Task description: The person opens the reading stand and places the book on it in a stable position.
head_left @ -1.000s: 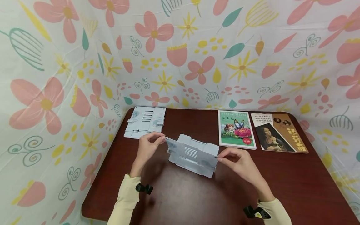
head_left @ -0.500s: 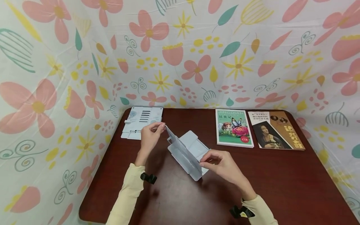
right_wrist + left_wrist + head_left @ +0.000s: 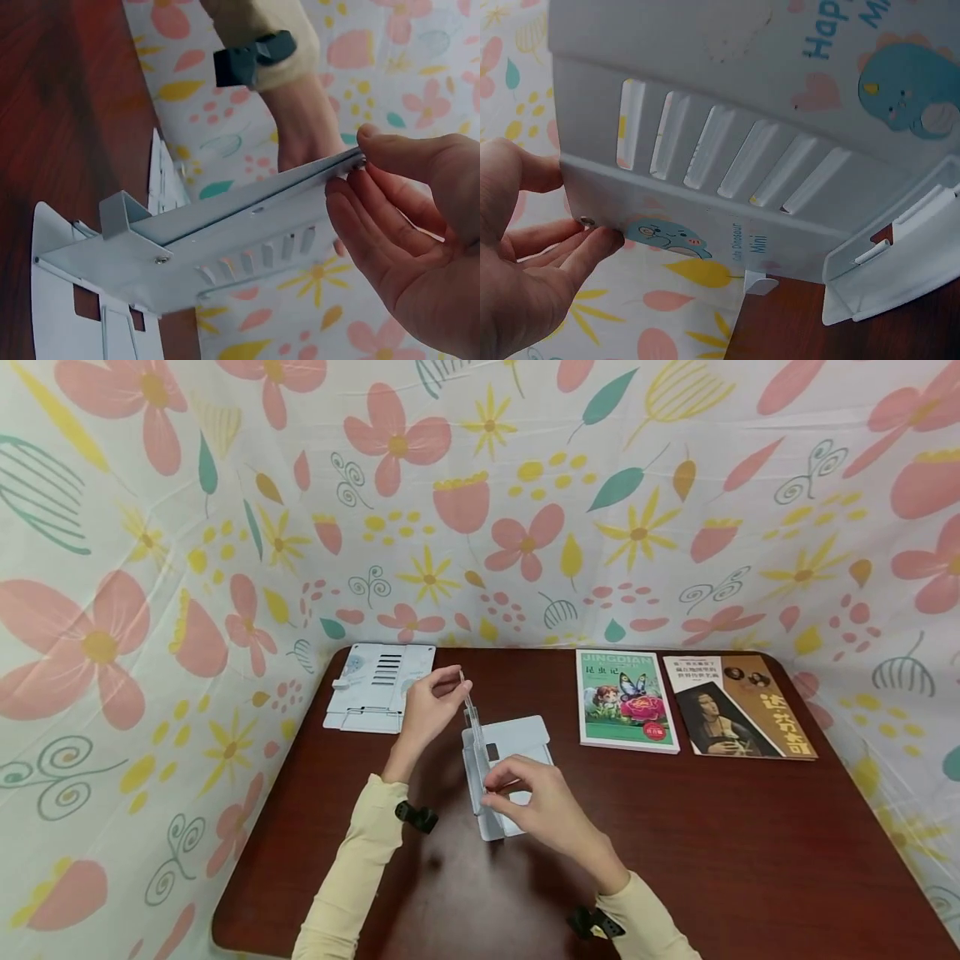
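A pale blue-grey metal book stand [image 3: 521, 735] with slots stands partly unfolded in the middle of the table, its back panel raised nearly edge-on to the head view. My left hand [image 3: 429, 714] pinches one upper corner of that panel. The opposite upper corner is held by my right hand [image 3: 546, 803], between thumb and fingertips. Blue dinosaurs and lettering decorate the panel [image 3: 697, 45] in the left wrist view. Seen from the right wrist, a small folded clip [image 3: 120, 217] juts from the panel's lower end, above the base plate [image 3: 64, 300].
Another slotted book stand [image 3: 375, 689] lies folded flat at the back left of the dark wooden table [image 3: 712, 835]. At the back right lie a green children's book [image 3: 622, 693] and a brown-and-white book [image 3: 738, 718] with a portrait. Flower-printed cloth [image 3: 525, 468] hangs around the table.
The stand has been turned from broadside to nearly edge-on. My right hand has moved left and nearer with its corner, my left hand up and slightly right. Both keep their grip.
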Motion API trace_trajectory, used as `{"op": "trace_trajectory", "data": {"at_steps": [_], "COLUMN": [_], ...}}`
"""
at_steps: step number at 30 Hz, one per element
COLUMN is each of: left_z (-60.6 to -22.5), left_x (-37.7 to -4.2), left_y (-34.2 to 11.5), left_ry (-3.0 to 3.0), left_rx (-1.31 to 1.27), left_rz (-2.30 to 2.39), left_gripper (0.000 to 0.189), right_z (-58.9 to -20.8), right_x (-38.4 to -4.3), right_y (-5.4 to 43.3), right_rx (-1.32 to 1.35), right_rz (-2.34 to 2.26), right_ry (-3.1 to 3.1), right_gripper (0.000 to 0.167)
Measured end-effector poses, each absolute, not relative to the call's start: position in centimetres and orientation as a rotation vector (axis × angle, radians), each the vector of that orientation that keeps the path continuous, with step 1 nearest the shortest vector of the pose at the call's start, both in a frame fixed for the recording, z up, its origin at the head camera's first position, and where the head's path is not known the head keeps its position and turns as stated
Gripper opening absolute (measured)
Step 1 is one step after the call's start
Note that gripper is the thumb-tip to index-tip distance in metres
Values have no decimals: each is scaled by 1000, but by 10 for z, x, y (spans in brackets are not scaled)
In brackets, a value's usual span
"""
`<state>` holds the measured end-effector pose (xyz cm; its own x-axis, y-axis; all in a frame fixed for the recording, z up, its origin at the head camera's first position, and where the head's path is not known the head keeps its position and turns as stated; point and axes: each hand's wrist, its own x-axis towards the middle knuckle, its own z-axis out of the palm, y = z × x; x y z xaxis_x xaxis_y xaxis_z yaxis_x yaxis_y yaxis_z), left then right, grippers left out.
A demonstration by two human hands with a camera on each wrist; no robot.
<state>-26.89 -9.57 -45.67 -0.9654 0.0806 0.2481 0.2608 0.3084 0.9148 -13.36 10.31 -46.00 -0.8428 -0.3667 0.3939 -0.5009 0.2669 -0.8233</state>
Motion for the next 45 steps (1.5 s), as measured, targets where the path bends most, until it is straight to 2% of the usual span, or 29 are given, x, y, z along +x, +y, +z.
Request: {"op": "trace_trajectory", "data": {"at_steps": [8, 14, 17, 22, 28, 33, 45], "left_z": [-459, -461, -461, -461, -460, -461, -458], "left_x": [-274, -272, -267, -255, -247, -246, -245], "left_y": [-89, -83, -81, -81, -83, -81, -61], "left_ry": [-2464, -2494, -2506, -2534, -2546, -2550, -2569], "left_rx": [-425, -448, -467, -470, -512, -523, -565], "left_rz": [-1701, -1735, -1771, -1803, -1830, -1843, -1829], "left_gripper": [38, 40, 44, 48, 52, 54, 55], "right_z": [-466, -476, -495, -548, -590, -596, -602], "right_x": [-135, -134, -142, -161, -167, -173, -177], "right_y": [82, 92, 115, 164, 195, 195, 193], "right_rx": [864, 851, 767, 572, 566, 582, 652], "right_rz": [1445, 1573, 1569, 1261, 1172, 1168, 1194], "right_ry": [-2316, -2272, -2287, -2547, -2774, -2787, -2740], "right_gripper": [20, 20, 21, 20, 13, 3, 5]}}
